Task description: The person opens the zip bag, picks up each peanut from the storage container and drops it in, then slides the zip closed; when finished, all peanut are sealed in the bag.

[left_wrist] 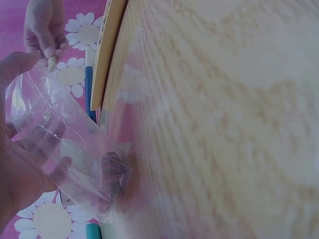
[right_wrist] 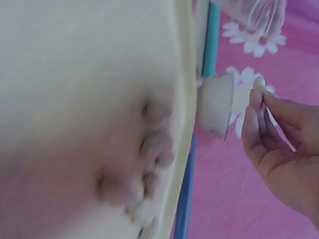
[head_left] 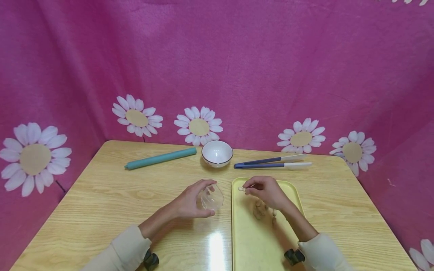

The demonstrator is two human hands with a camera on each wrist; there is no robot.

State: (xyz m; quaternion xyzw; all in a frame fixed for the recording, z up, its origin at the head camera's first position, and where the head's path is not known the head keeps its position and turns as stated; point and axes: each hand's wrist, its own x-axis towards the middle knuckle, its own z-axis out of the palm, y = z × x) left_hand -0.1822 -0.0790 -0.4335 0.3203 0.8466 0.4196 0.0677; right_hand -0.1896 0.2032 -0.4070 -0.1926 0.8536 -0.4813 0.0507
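Note:
My left hand point(head_left: 190, 201), left of the tray, holds a clear plastic bag point(head_left: 211, 197), thumb and fingers spread around it. In the left wrist view the thin film of the bag point(left_wrist: 75, 144) stretches from the thumb, with fingers showing through it. Over the far end of the yellow tray point(head_left: 251, 248), my right hand point(head_left: 268, 192) pinches a small pale oblong piece point(head_left: 241, 189) between thumb and fingertips. Beneath that hand, a tan clump point(head_left: 260, 209) and a small pale piece point(head_left: 274, 212) lie on the tray. These look like several blurred tan lumps point(right_wrist: 157, 144) in the right wrist view.
A white bowl point(head_left: 217, 153) with a dark rim stands at the back of the wooden table point(head_left: 101, 210). To its left lies a green stick-like roll point(head_left: 161, 158); to its right, blue and white tongs point(head_left: 271, 162). A pink flowered cloth point(head_left: 217, 67) hangs behind.

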